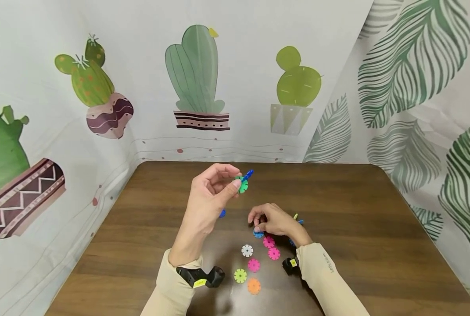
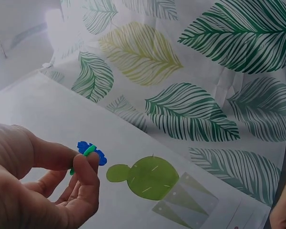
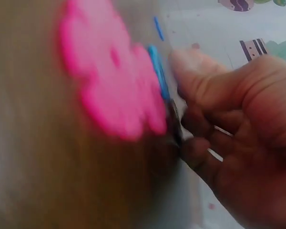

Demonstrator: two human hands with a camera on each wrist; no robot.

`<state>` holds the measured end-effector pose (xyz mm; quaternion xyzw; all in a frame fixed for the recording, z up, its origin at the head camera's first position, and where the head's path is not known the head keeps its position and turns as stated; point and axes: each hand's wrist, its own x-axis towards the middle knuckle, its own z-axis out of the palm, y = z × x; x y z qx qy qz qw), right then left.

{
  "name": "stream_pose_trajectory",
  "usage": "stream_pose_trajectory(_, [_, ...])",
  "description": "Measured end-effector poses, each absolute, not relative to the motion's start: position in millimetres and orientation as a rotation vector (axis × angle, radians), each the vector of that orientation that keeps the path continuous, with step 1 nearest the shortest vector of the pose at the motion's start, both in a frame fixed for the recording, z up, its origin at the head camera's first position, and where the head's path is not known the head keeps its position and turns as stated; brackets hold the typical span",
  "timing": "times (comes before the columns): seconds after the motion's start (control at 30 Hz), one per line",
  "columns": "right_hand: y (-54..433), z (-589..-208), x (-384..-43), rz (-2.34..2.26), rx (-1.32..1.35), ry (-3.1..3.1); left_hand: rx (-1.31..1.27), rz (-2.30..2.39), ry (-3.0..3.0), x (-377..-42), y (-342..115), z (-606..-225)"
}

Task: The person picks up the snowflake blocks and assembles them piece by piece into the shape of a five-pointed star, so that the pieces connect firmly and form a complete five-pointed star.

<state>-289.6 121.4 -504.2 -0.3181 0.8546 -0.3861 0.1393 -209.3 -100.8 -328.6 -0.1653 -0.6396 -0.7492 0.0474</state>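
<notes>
My left hand (image 1: 209,193) is raised above the table, thumb and fingers pinching a green notched disc (image 1: 242,186). A dark blue notched disc (image 1: 248,175) is slotted crosswise into the green one; in the left wrist view this blue disc (image 2: 96,151) sticks out past the fingertips. Low over the table, my right hand (image 1: 276,220) has its thumb and bent fingertips right at a light blue disc (image 1: 258,235) lying flat, partly covered by the hand. In the right wrist view the light blue disc (image 3: 158,71) appears edge-on beside the thumb.
Pink discs (image 1: 274,253), a white disc (image 1: 247,250), a lime disc (image 1: 240,275) and an orange disc (image 1: 254,286) lie on the wooden table (image 1: 140,245). Another dark blue disc (image 1: 222,213) sits behind the left wrist. Beyond the right wrist are a yellow-green piece (image 1: 295,216) and blue pieces.
</notes>
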Motion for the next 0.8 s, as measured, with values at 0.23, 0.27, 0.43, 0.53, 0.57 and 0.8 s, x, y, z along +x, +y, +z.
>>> stream_pose_trajectory(0.23, [125,-494,-284,-0.904,-1.007,2.492,-0.447,-2.311,-1.893,-213,-101,-331])
stream_pose_trajectory(0.27, [124,-494,-284,-0.892,-1.028,2.494,-0.442,-2.312,-1.895,-213,-101,-331])
stream_pose_trajectory(0.43, [119,-497,-282,-0.892,-1.043,2.496,-0.428,-2.314,-1.913,-213,-101,-333])
stream_pose_trajectory(0.53, [119,-498,-282,-0.907,-1.032,2.471,-0.418,-2.307,-1.921,-214,-100,-334])
stream_pose_trajectory(0.57, [119,-497,-283,-0.919,-1.034,2.453,-0.414,-2.306,-1.923,-214,-100,-334])
stream_pose_trajectory(0.8, [121,-478,-283,-1.217,-1.028,2.363,-0.405,-2.302,-1.924,-216,-99,-334])
